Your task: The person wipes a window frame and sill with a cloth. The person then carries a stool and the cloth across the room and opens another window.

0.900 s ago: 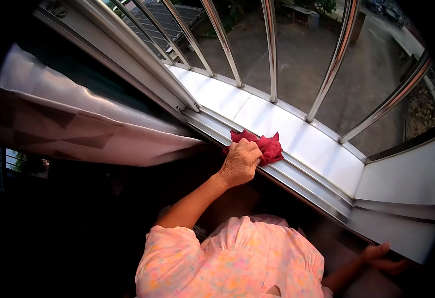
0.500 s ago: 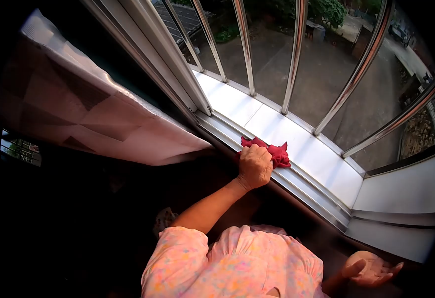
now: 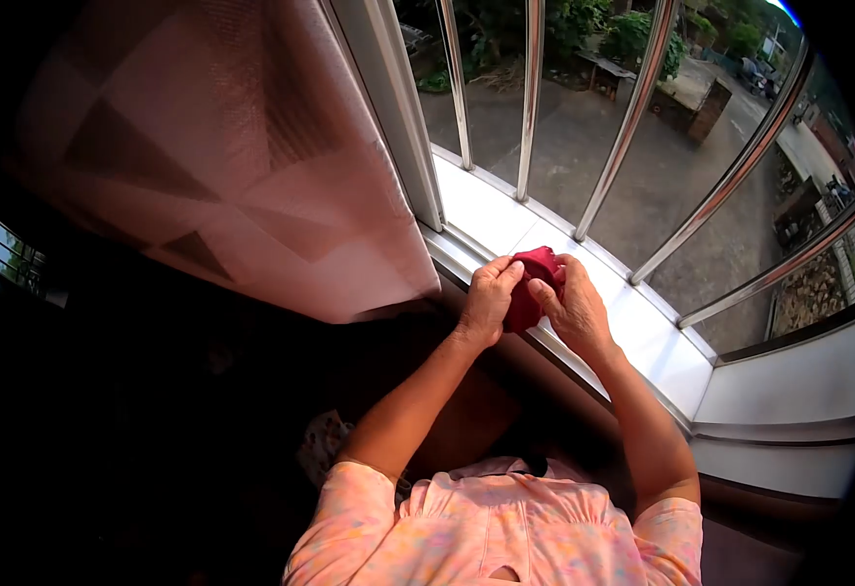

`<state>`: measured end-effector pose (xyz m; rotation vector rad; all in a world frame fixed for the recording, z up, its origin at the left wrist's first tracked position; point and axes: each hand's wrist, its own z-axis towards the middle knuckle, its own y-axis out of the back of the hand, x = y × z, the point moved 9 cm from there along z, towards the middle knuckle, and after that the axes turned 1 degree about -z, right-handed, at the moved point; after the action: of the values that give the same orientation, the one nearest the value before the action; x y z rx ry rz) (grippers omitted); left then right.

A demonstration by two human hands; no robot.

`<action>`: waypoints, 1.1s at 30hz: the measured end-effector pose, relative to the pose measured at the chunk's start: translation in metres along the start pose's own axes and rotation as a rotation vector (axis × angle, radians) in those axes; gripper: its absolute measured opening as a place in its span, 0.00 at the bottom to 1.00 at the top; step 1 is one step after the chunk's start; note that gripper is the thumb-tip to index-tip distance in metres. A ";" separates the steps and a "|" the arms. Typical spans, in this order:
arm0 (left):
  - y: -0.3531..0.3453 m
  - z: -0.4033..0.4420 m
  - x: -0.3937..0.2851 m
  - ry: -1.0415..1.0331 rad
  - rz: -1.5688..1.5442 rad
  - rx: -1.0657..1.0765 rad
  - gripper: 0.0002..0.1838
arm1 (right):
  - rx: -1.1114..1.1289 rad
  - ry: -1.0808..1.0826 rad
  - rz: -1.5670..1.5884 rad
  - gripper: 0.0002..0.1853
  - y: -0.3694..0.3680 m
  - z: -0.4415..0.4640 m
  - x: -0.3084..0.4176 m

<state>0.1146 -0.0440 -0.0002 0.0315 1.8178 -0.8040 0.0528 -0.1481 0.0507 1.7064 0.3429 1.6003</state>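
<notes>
A crumpled dark red cloth point(image 3: 529, 303) is held between my two hands, above the metal window track point(image 3: 574, 359). My left hand point(image 3: 489, 298) pinches its left side, with the thumb on top. On the right side of the cloth, my right hand point(image 3: 578, 308) grips it with its thumb across the front and its fingers partly hidden behind. The white tiled sill point(image 3: 625, 322) lies just beyond the hands.
Curved metal bars point(image 3: 629, 122) rise from the sill's outer edge. A pink patterned curtain point(image 3: 281, 186) hangs at the left beside the white window frame point(image 3: 403, 117). A white side wall point(image 3: 789, 391) stands at the right.
My right hand has come up from the lower right and taken hold of the cloth. My left hand has lifted the cloth off the track. The view has turned, showing more curtain.
</notes>
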 end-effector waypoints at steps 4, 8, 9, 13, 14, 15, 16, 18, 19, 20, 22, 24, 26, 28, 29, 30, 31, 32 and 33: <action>0.002 0.003 0.002 0.105 -0.064 0.046 0.10 | 0.357 0.103 0.398 0.47 -0.053 0.027 -0.006; 0.017 0.009 -0.063 -0.544 1.098 -0.217 0.18 | 0.548 0.225 0.329 0.24 -0.071 0.043 -0.007; 0.023 0.007 -0.072 -0.684 1.022 -0.334 0.18 | 0.533 0.120 0.342 0.20 -0.078 0.051 -0.022; 0.034 0.010 -0.047 -0.720 1.155 -0.418 0.17 | 0.357 -0.210 0.791 0.14 -0.077 0.084 -0.052; 0.027 0.008 -0.045 -0.772 1.228 -0.449 0.17 | 0.296 -0.190 0.862 0.13 -0.068 0.097 -0.048; 0.026 0.009 -0.044 -0.769 1.277 -0.492 0.17 | 0.267 -0.173 0.969 0.13 -0.060 0.106 -0.037; 0.026 0.010 -0.042 -0.763 1.325 -0.537 0.17 | 0.238 -0.159 1.073 0.12 -0.053 0.115 -0.028; 0.026 0.012 -0.041 -0.742 1.360 -0.525 0.17 | 0.189 -0.024 1.177 0.11 -0.047 0.135 -0.009; 0.023 0.014 -0.040 -0.725 1.387 -0.496 0.16 | 0.165 0.046 1.234 0.11 -0.043 0.143 0.003; 0.022 0.013 -0.044 -0.737 1.455 -0.535 0.15 | 0.138 0.122 1.303 0.10 -0.039 0.149 0.021; 0.020 0.014 -0.041 -0.709 1.398 -0.516 0.16 | 0.071 0.204 1.381 0.10 -0.028 0.156 0.045; 0.019 0.012 -0.046 -0.741 1.401 -0.525 0.16 | 0.007 0.342 1.472 0.12 -0.014 0.162 0.077; 0.019 0.014 -0.046 -0.677 1.430 -0.503 0.16 | -0.059 0.475 1.544 0.13 0.008 0.163 0.113; 0.020 0.014 -0.044 -0.681 1.438 -0.505 0.16 | -0.178 0.602 1.584 0.14 0.030 0.163 0.146; 0.021 0.013 -0.043 -0.687 1.437 -0.503 0.16 | -0.238 0.671 1.528 0.14 0.041 0.163 0.164; 0.021 0.013 -0.043 -0.697 1.437 -0.504 0.16 | -0.297 0.743 1.472 0.14 0.053 0.162 0.183; 0.021 0.014 -0.045 -0.715 1.447 -0.511 0.16 | -0.388 0.909 1.406 0.16 0.071 0.155 0.204; 0.021 0.013 -0.045 -0.728 1.442 -0.508 0.16 | -0.442 0.986 1.269 0.18 0.077 0.152 0.224; 0.020 0.013 -0.046 -0.738 1.436 -0.503 0.16 | -0.485 1.035 1.131 0.18 0.077 0.154 0.240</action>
<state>0.1513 -0.0197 0.0261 0.5594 0.8424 0.6112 0.2177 -0.0948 0.2901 0.4903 -0.6347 2.9788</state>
